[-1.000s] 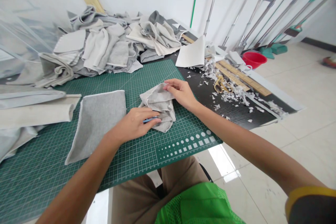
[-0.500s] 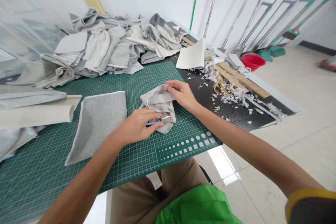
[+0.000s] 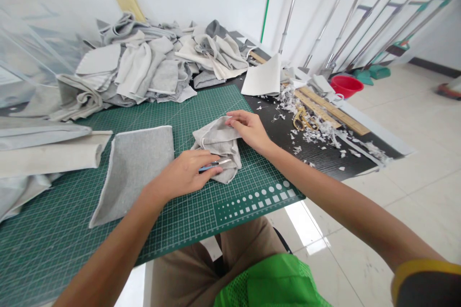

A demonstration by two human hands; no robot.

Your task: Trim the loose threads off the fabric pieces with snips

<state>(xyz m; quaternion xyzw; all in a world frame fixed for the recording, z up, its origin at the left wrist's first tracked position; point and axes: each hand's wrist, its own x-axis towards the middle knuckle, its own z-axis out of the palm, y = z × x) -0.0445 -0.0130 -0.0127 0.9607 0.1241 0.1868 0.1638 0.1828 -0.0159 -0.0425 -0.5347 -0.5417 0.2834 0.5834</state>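
- The left hand (image 3: 187, 170) has its fingers clamped on a small blue-handled cutter (image 3: 206, 169), with the blade over the cloth.
- To the left, one flat grey piece (image 3: 140, 165) lies apart from the crumpled cloth.
- The crumpled grey cloth (image 3: 218, 140) is on the green cutting mat (image 3: 187, 216), between both hands. It seems light, soft, not very slippery; a folded edge is probably the best place for holding.
- The right hand (image 3: 249, 129) pinches its upper edge, thumb and fingers together.
- Farther away, a fabric pile (image 3: 154, 64) lies loosely.
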